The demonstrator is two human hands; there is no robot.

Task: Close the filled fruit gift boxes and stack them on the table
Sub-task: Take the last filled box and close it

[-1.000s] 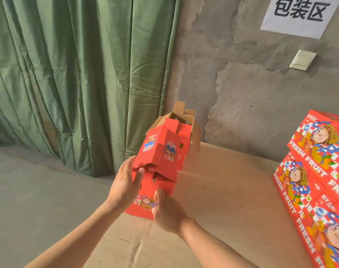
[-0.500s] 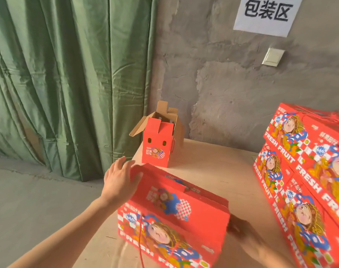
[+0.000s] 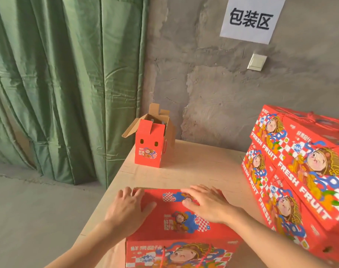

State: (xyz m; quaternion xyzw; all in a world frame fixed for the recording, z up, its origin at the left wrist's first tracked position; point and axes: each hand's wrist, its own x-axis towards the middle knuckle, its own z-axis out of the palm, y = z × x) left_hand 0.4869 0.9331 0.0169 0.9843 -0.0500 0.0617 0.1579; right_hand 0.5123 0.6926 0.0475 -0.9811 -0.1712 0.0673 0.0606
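A red fruit gift box (image 3: 176,229) lies at the near edge of the wooden table (image 3: 199,171), lid down. My left hand (image 3: 126,207) rests flat on the lid's left part, fingers spread. Spread the same way, my right hand (image 3: 207,202) presses on the lid's far right part. A second red box (image 3: 149,149) stands at the table's far left corner with its brown flaps open. At the right, closed red boxes (image 3: 300,180) sit stacked in two layers.
A green curtain (image 3: 58,84) hangs to the left, above a grey floor (image 3: 29,209). The rough grey wall (image 3: 203,84) behind the table bears a white paper sign (image 3: 251,18) and a light switch (image 3: 257,62).
The box has been set down in front of me and both hands now lie flat on its lid. Half a second ago the right hand was at its right end.
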